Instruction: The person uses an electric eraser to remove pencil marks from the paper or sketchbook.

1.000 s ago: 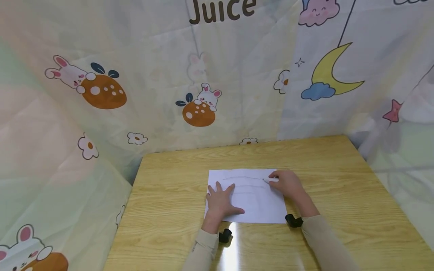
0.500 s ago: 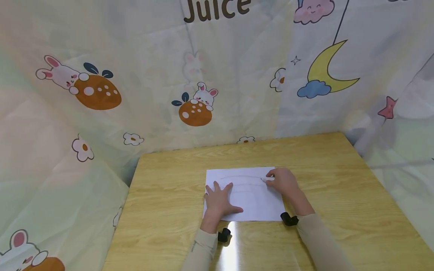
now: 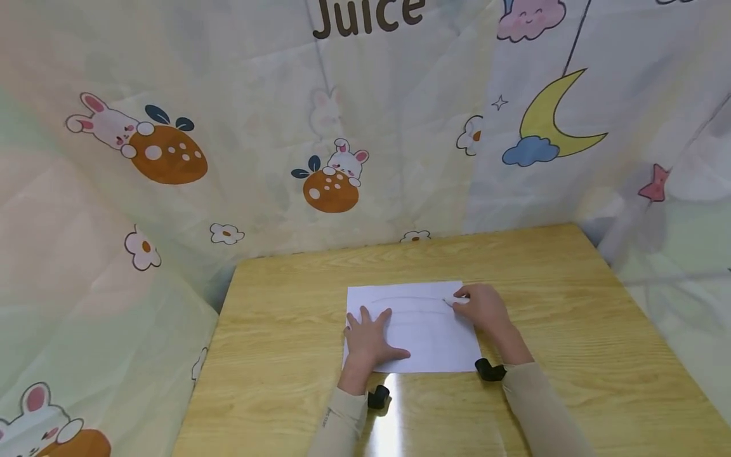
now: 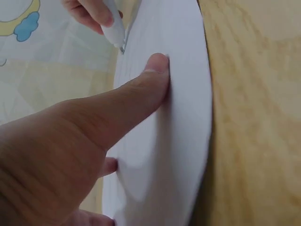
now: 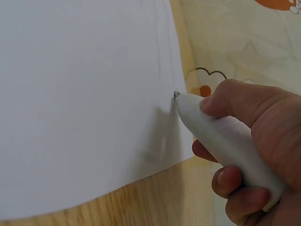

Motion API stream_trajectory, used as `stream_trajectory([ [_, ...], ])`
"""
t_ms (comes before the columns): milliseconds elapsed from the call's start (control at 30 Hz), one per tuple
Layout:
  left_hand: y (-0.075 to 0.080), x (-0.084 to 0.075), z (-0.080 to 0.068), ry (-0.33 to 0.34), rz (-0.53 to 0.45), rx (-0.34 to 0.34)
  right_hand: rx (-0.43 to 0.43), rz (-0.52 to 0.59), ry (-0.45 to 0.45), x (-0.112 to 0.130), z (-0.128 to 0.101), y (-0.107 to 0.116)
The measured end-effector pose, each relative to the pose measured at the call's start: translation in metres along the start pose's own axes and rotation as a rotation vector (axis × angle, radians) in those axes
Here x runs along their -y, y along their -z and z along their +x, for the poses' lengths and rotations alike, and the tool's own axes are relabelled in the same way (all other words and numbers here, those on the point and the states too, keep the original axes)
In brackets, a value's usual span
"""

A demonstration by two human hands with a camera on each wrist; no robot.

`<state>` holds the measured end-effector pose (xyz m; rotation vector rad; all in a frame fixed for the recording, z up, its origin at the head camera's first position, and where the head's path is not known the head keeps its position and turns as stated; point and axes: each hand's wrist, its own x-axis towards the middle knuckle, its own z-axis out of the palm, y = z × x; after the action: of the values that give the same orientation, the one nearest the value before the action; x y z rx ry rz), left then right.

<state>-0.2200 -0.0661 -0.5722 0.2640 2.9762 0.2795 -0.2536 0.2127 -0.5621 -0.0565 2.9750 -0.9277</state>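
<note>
A white sheet of paper with faint curved pencil lines lies on the wooden table. My left hand lies flat with spread fingers on the sheet's left part, holding it down; its thumb presses the paper. My right hand grips a white pen, whose tip touches the paper near the sheet's far right corner. The same pen shows at the top of the left wrist view.
A cartoon-printed cloth with rabbits, a moon and the word "Juice" hangs around the table's back and sides. Black wrist mounts sit at both cuffs.
The pen tip has shifted only slightly along the top line at the right of the sheet. The left hand has stayed flat in place.
</note>
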Motion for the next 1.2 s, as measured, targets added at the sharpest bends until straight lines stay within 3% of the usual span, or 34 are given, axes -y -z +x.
stream_trajectory([
  [167, 0.001, 0.02, -0.004, -0.079, -0.054, -0.063, -0.015, 0.041, -0.012, -0.006, 0.0, 0.002],
  [333, 0.004, 0.033, -0.007, -0.132, -0.126, -0.049, -0.067, 0.015, 0.008, -0.008, -0.003, 0.001],
  [567, 0.0, 0.034, -0.009, -0.104, -0.153, -0.014, -0.022, -0.034, 0.016, 0.003, -0.003, -0.012],
  [900, -0.003, 0.037, -0.013, -0.094, -0.115, -0.037, -0.008, -0.097, -0.001, 0.016, 0.004, -0.013],
  [1100, 0.001, 0.037, -0.014, -0.072, -0.098, -0.06, 0.014, -0.09, 0.041, 0.022, 0.021, -0.012],
  [1200, 0.0, 0.037, -0.016, -0.065, -0.107, -0.051, 0.025, -0.084, 0.002, 0.02, 0.02, -0.01],
])
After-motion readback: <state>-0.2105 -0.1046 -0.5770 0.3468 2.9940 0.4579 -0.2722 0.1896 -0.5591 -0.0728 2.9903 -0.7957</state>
